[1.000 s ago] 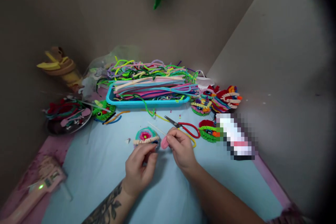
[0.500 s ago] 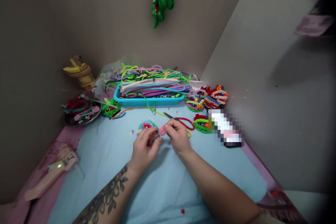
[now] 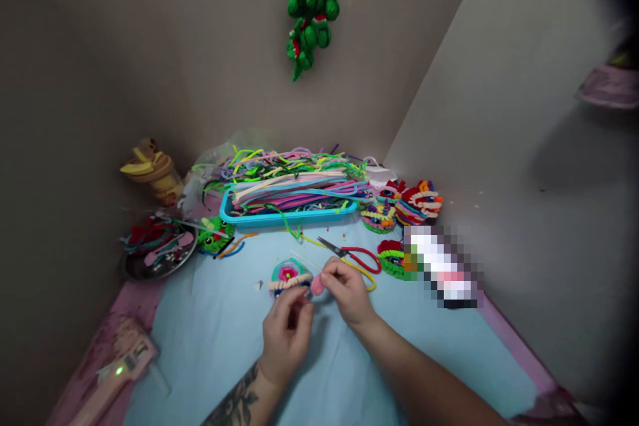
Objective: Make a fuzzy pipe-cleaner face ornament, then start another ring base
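Note:
My right hand (image 3: 349, 293) pinches a small pink fuzzy oval piece (image 3: 317, 285) between thumb and fingertips. My left hand (image 3: 287, 329) is just left of it, fingers curled and thumb drawn close to the index fingertip. Anything between those tips is too small to make out. Behind my left hand lies a round pipe-cleaner piece (image 3: 288, 271) with teal and pink rings and a cream band, its lower part covered by the fingers. A thin white stick (image 3: 305, 259) shows above the pink piece. Scissors (image 3: 344, 251) with red and yellow handles lie open behind my right hand.
A blue tray (image 3: 294, 219) of pipe cleaners stands at the back. On the left are a metal bowl (image 3: 150, 273), a green figure (image 3: 217, 234) and a pink glue gun (image 3: 120, 373) with a lit green light. Colourful finished pieces (image 3: 379, 219) and a blurred-out object (image 3: 444, 266) sit right.
The view has tilted up slightly, so things sit lower. My left thumb and fingers have come closer together. My right hand still holds the pink piece.

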`<state>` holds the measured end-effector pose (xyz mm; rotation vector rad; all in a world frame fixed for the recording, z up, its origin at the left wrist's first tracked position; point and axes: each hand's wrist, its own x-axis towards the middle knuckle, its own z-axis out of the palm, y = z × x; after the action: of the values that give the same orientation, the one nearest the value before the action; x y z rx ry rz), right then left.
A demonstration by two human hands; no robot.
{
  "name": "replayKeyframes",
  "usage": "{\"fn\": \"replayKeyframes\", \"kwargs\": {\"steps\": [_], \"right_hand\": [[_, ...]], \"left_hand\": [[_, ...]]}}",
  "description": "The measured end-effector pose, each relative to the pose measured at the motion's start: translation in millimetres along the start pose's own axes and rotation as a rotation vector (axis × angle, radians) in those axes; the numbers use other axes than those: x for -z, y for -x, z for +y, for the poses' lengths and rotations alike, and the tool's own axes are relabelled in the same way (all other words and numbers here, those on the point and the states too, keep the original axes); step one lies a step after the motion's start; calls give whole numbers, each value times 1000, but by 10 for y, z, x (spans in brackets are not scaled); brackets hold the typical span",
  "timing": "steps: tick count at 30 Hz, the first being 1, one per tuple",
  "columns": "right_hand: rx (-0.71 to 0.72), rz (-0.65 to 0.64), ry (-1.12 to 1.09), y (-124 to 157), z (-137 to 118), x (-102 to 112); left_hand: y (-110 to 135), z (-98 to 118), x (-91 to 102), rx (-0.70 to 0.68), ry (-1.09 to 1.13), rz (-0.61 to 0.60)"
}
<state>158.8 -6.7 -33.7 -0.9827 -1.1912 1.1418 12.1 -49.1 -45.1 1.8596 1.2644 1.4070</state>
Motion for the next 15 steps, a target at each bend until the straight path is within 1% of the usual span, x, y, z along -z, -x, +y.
{"fn": "replayKeyframes", "kwargs": {"steps": [4,8,12,15], "right_hand": [[-13,10,-61,14,-2,9],[40,35,-54,60,-56,25],[56,17,-22,94,-100,17],[79,37,50,111,-110,2]], "left_hand": [[-35,-4,-5,113,3,-22],[-82,11,-11,161,9,-30],[-106,40,-23,143,1,-69],[-121,78,-19,112,0,-88]]}}
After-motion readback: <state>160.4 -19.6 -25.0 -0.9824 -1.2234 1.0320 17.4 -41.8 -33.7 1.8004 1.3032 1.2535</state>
